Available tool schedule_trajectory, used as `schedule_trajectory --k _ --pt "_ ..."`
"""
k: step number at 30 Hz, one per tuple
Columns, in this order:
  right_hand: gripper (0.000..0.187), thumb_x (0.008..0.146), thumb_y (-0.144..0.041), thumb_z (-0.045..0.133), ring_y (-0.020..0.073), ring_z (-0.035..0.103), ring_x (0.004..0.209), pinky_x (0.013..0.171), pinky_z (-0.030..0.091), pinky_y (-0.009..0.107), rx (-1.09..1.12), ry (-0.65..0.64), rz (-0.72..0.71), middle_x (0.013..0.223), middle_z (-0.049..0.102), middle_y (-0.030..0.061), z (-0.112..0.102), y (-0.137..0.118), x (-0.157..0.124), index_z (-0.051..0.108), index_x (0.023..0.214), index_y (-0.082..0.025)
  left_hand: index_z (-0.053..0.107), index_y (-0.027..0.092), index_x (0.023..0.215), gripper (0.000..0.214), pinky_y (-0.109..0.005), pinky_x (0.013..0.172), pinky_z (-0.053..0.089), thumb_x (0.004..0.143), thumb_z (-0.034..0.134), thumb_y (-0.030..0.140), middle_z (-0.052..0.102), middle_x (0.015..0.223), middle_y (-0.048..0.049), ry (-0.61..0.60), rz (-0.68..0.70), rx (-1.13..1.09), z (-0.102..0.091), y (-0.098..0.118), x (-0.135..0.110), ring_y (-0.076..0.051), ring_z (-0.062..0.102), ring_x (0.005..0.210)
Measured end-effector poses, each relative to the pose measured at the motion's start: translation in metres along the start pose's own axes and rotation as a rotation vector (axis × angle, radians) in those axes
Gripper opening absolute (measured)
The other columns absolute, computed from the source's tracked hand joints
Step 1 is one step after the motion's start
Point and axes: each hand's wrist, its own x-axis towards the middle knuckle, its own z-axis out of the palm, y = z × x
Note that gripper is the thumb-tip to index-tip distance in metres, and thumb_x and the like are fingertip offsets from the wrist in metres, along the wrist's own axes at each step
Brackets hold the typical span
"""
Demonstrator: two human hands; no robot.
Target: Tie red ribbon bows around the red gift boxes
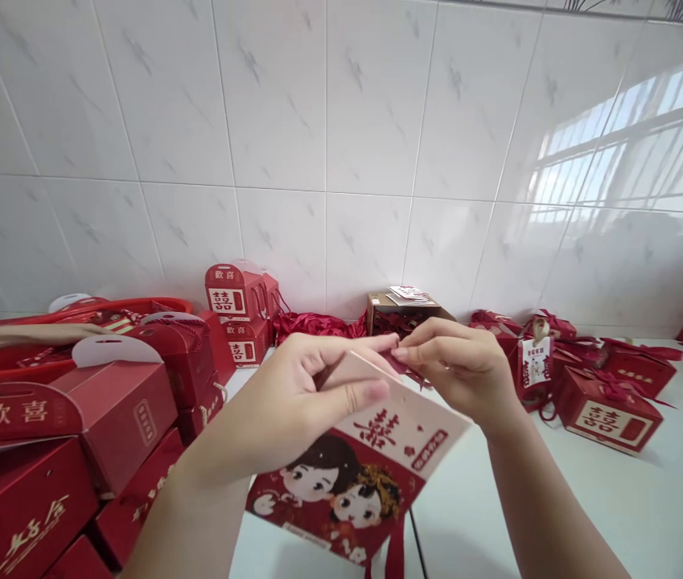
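My left hand (284, 402) grips the upper edge of a tilted red-and-white paper gift box (419, 426), its thumb flat on the near face. That face carries a red double-happiness character and a cartoon couple. My right hand (467, 370) is closed in a pinch at the box's far upper edge, where a bit of dark red ribbon shows by the fingertips. The rest of what it pinches is hidden. A length of red ribbon (397, 551) hangs below the box, above the white table (467, 531).
Stacked red gift boxes (127, 418) crowd the left. Behind them, another person's arm (27, 338) reaches over a red basket (160, 305). Against the tiled wall lie a ribbon heap (317, 322) and a brown carton (401, 304) with cards (410, 293). Ribboned boxes (610, 410) stand right.
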Motion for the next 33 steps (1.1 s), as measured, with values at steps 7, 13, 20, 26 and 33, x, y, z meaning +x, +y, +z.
schedule_trajectory --k 7,13,20,26,33 --pt "0.010 0.078 -0.020 0.072 0.0127 0.065 0.059 0.053 0.057 0.026 0.426 0.400 0.369 0.074 0.071 -0.0020 -0.010 -0.007 -0.003 0.071 0.085 -0.027 0.073 0.021 0.086 0.015 -0.028 0.063 0.059 0.078 0.071 0.033 0.075 0.081 -0.0032 0.461 0.006 -0.319 -0.001 -0.012 0.008 -0.018 0.070 0.072" --pt "0.019 0.074 -0.015 0.075 0.0203 0.063 0.097 0.074 0.058 0.034 0.307 0.238 0.223 0.110 0.065 0.0019 -0.011 -0.034 0.000 0.075 0.083 -0.032 0.074 0.024 0.085 0.011 -0.025 0.062 0.059 0.078 0.071 0.032 0.075 0.079 0.0002 0.560 0.097 -0.235 0.011 -0.012 0.007 -0.017 0.070 0.073" --pt "0.026 0.077 -0.010 0.071 0.0280 0.050 0.124 0.100 0.045 0.052 0.129 0.277 0.144 0.106 0.068 0.0019 0.008 -0.036 0.002 0.075 0.086 -0.035 0.076 0.025 0.088 0.011 -0.029 0.076 0.059 0.083 0.066 0.024 0.075 0.089 -0.0007 0.449 0.262 -0.075 0.030 0.003 0.005 -0.019 0.069 0.089" --pt "0.021 0.076 -0.009 0.072 0.0233 0.060 0.107 0.095 0.050 0.043 0.150 0.382 0.159 0.112 0.064 0.0023 0.013 -0.041 0.002 0.071 0.082 -0.029 0.074 0.026 0.088 0.014 -0.027 0.075 0.056 0.082 0.066 0.016 0.073 0.087 0.0013 0.428 0.368 -0.037 0.029 -0.003 0.007 -0.015 0.067 0.083" --pt "0.030 0.074 -0.020 0.075 0.0158 0.067 0.074 0.063 0.059 0.028 0.445 0.394 0.394 0.086 0.066 -0.0005 0.017 -0.033 0.002 0.052 0.092 -0.026 0.055 0.026 0.107 0.050 -0.040 0.083 0.055 0.066 0.081 0.030 0.064 0.107 -0.0065 0.479 0.460 0.140 0.042 -0.029 0.013 -0.025 0.063 0.099"
